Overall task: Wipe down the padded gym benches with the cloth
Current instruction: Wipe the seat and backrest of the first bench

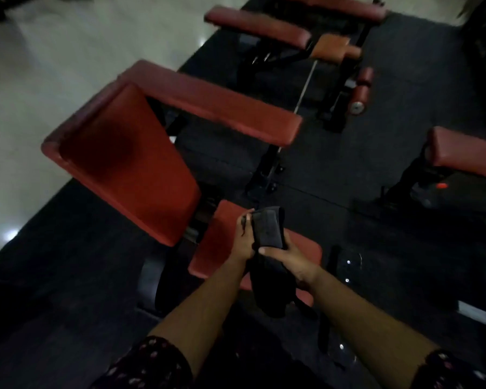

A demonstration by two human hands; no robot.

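Your two hands meet just below the centre of the frame, both grasping the dark grey cloth (268,231). Your left hand (243,240) curls around the cloth's left edge near its upper end. Your right hand (289,261) grips it from the right, the thumb lying across the fabric. The cloth is folded or bunched between them, and its lower part hangs down between your wrists. It is held over the small red seat pad (216,248) of the nearest bench; whether it touches the pad cannot be told.

Up and to the left of the seat pad, the same bench's broad red back pad (124,164) tilts toward the left of the frame. A long red pad (216,102) runs along its upper side. More red padded benches stand at the top centre (258,26) and at the right edge (466,153). All of them sit on dark rubber matting (348,164), with pale tiled floor (40,51) in the upper left. Dark patterned sleeves (152,363) show at the bottom edge.
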